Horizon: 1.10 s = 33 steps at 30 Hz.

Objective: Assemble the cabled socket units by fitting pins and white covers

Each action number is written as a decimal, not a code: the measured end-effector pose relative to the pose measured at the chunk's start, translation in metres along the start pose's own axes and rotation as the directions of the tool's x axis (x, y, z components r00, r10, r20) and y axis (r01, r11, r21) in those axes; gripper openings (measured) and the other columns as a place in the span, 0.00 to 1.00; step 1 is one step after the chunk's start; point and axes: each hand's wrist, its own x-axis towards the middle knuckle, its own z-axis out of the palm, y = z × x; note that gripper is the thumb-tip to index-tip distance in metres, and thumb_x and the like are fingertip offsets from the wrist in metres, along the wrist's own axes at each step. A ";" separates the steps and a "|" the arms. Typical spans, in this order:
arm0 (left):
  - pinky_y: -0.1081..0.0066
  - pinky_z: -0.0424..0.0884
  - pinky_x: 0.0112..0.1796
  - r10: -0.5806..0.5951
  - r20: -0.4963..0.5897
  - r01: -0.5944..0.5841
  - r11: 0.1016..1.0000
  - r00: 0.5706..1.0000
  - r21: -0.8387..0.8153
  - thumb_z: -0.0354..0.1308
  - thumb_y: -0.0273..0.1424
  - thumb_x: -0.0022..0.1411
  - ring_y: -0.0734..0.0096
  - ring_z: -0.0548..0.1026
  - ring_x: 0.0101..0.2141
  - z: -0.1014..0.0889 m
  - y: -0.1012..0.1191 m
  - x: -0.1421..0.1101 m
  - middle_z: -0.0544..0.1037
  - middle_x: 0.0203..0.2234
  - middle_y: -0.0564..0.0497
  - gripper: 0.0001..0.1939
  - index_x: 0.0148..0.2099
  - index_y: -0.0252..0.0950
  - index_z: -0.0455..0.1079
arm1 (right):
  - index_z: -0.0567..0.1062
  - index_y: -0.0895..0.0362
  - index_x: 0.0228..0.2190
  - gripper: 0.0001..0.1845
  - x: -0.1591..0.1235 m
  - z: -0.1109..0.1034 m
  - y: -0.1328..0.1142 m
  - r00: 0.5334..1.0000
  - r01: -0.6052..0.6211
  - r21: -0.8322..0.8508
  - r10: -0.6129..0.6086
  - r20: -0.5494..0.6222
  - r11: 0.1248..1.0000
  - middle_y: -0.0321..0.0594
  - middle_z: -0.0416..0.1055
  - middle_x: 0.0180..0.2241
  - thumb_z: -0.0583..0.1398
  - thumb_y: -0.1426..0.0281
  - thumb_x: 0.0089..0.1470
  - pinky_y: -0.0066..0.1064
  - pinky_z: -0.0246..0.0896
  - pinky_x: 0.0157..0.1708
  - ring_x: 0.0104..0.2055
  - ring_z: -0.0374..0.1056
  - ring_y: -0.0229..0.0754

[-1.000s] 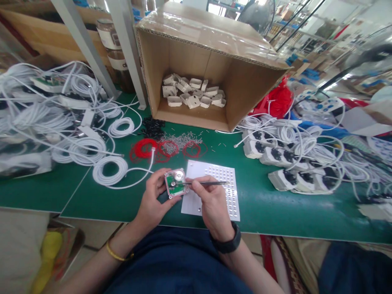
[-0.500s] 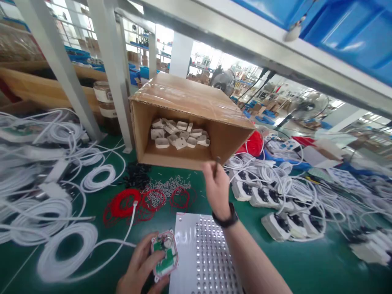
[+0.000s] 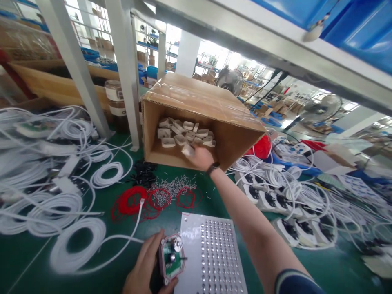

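Observation:
My left hand (image 3: 143, 263) is wrapped round a small open housing (image 3: 173, 265) with a green circuit board and round metal parts inside. A white cable runs to that hand from the left. My right hand (image 3: 202, 158) reaches into the mouth of a cardboard box (image 3: 199, 96) lying on its side, its fingers closed on a small white plastic cup-like part (image 3: 188, 150). Similar white parts (image 3: 168, 142) lie in a heap behind it in the box. A white plate with rows of round studs (image 3: 191, 241) lies beside the housing, below my right forearm.
Coiled white cables (image 3: 78, 245) cover the left side. Red wire loops (image 3: 131, 200), small metal pins (image 3: 173, 190) and black pieces (image 3: 143, 173) lie before the box. White units with black parts (image 3: 284, 232) stand at right. Metal posts (image 3: 122, 61) rise behind; a shelf (image 3: 232, 36) spans overhead.
My right hand has moved left from the box's front right corner into its mouth and closed on a white part. The dark thing it held no longer shows. The housing has tilted slightly.

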 end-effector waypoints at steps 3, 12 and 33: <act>0.60 0.74 0.46 0.057 0.085 -0.069 0.987 0.995 0.144 0.60 0.31 0.51 0.55 0.72 0.49 -0.008 0.006 0.006 0.67 0.52 0.44 0.33 0.59 0.46 0.55 | 0.71 0.59 0.42 0.22 -0.085 -0.012 0.014 0.995 -0.079 0.230 0.063 0.073 0.970 0.45 0.72 0.38 0.59 0.58 0.49 0.29 0.59 0.28 0.29 0.65 0.39; 0.60 0.74 0.42 0.091 0.084 -0.111 0.952 0.992 0.284 0.64 0.37 0.48 0.57 0.76 0.41 -0.017 0.049 0.011 0.75 0.43 0.45 0.32 0.54 0.38 0.57 | 0.69 0.52 0.43 0.21 -0.259 0.024 0.004 0.749 -0.620 0.766 0.164 0.642 -0.171 0.35 0.71 0.30 0.56 0.55 0.50 0.21 0.29 0.14 0.14 0.33 0.26; 0.60 0.70 0.46 0.191 0.065 -0.202 0.933 0.979 0.298 0.57 0.26 0.53 0.56 0.71 0.46 -0.019 0.057 0.010 0.71 0.46 0.40 0.32 0.60 0.32 0.52 | 0.57 0.58 0.56 0.23 -0.258 0.041 -0.057 0.969 0.037 0.239 -0.093 0.229 0.970 0.51 0.63 0.52 0.49 0.66 0.61 0.44 0.57 0.50 0.51 0.63 0.52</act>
